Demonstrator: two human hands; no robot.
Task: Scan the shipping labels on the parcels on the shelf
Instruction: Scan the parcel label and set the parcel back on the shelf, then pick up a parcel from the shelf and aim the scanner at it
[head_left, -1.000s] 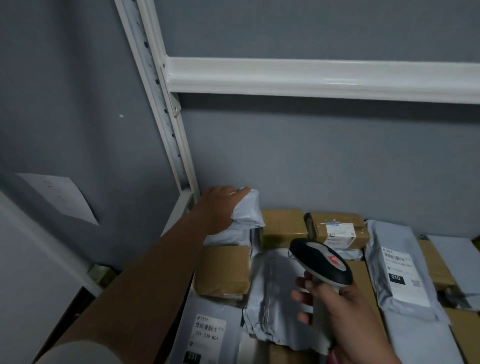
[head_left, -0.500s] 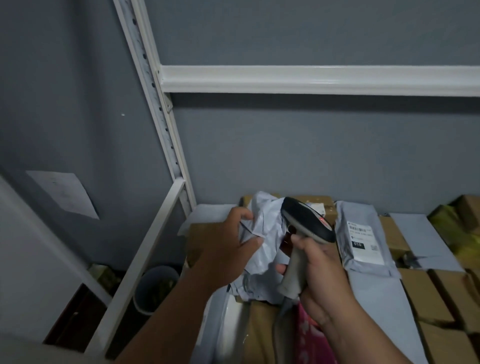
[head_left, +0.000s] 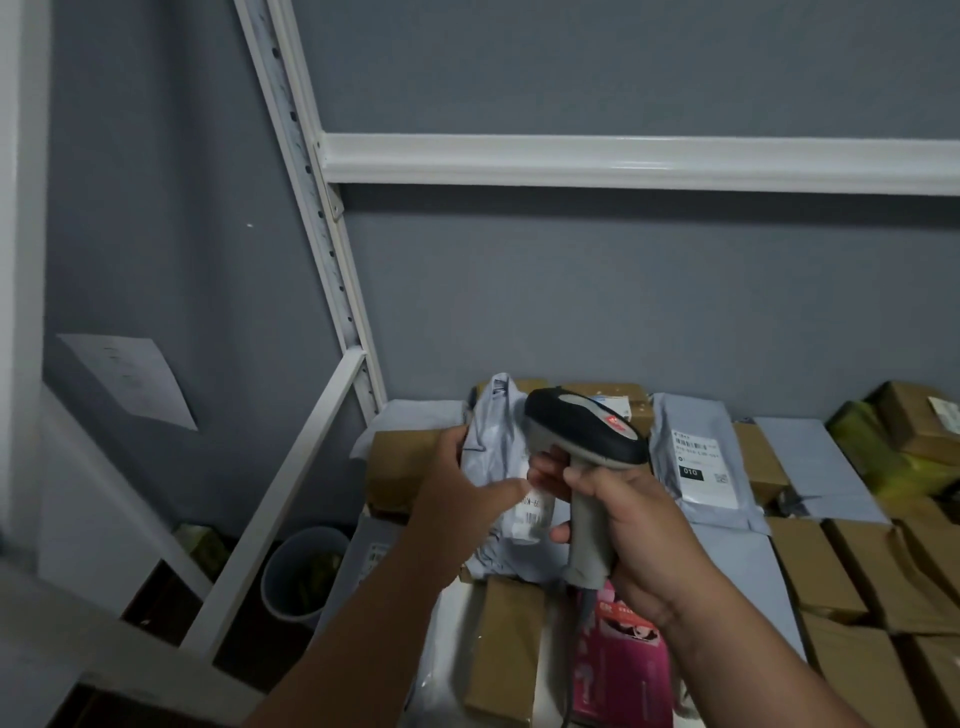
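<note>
My left hand (head_left: 457, 493) is gripping a grey poly mailer (head_left: 501, 452), fingers curled round its left edge and thumb across the front, holding it up above the shelf's parcels with its shipping label (head_left: 531, 514) facing me. My right hand (head_left: 621, 525) is clamping the barcode scanner (head_left: 584, 431) by its handle, head just over the mailer. A second ago my left hand was reaching to the back corner for this mailer; now it is raised in front of the scanner.

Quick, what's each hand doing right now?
Left hand: holding up a crumpled grey plastic mailer bag with a white label.
Right hand: closed around the grey handle of a black-topped barcode scanner.
</note>
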